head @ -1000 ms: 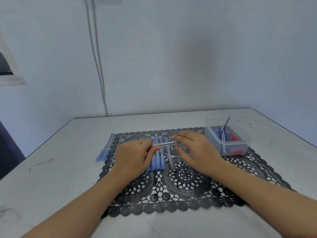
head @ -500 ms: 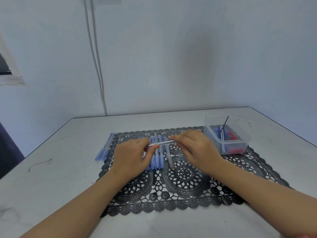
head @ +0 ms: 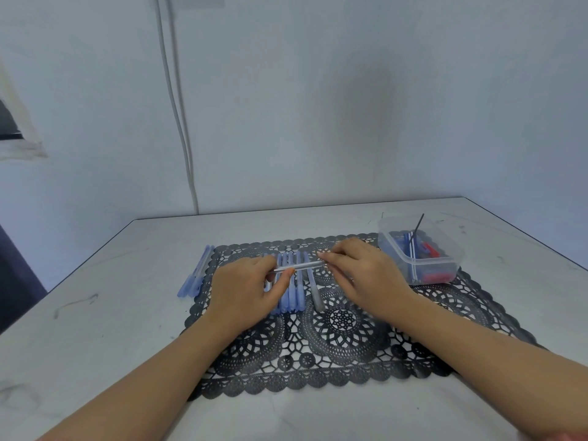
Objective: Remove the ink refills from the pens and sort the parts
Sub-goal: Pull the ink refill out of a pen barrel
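A clear pen (head: 300,266) is held crosswise above the black lace mat (head: 334,345). My left hand (head: 245,291) grips its left end between thumb and fingers. My right hand (head: 366,275) pinches its right end at the fingertips. Under the hands a row of several blue pens (head: 292,294) lies on the mat, with one grey pen (head: 313,289) at the row's right. More blue pen barrels (head: 195,272) lie on the table just off the mat's left edge.
A clear plastic tub (head: 423,268) stands at the mat's back right corner, holding blue and red parts and a thin dark refill that sticks up. The white table (head: 95,313) ends at the wall behind. A white cable runs down the wall.
My right hand has shifted slightly along the pen's right end. The pen stays held crosswise between both hands.
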A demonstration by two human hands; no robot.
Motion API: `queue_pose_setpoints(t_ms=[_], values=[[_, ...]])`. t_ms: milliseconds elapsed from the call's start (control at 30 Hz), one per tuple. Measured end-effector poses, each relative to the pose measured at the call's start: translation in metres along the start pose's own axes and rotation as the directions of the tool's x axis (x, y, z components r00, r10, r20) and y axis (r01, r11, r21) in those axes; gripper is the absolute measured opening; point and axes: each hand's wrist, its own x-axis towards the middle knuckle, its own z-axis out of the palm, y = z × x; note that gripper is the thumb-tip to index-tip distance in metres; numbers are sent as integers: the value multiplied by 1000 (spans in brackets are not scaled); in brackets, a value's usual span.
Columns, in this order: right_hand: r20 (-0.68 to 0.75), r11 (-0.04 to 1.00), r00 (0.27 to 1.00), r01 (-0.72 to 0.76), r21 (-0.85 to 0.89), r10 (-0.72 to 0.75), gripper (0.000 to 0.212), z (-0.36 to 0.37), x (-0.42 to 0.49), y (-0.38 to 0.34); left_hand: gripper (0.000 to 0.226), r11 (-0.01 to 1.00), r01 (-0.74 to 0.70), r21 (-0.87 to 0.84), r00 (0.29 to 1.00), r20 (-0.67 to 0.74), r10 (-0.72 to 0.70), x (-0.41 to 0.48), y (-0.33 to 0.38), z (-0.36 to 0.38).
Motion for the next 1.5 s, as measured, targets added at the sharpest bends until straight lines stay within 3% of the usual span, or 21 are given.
queue_pose_setpoints(t_ms=[200, 467, 667, 1200, 1500], values=[[58, 999, 998, -33, -6, 33, 17, 1, -1, 0, 38, 1000, -6, 6, 1000, 0, 6, 0, -1, 1], [148, 1000, 989, -11, 17, 8, 32, -2, 0, -1, 38, 1000, -14, -18, 1000, -14, 14, 0, -1, 1], [180, 999, 984, -11, 38, 4, 30, -3, 0, -3, 39, 1000, -15, -27, 1000, -11, 14, 0, -2, 1], [145, 997, 988, 37, 64, -46, 28, -5, -1, -1, 37, 997, -28, -76, 999, -18, 27, -2, -2, 0], [7, 995, 999, 49, 82, -50, 25, -3, -2, 0, 42, 992, -23, -127, 999, -46, 17, -1, -4, 3]])
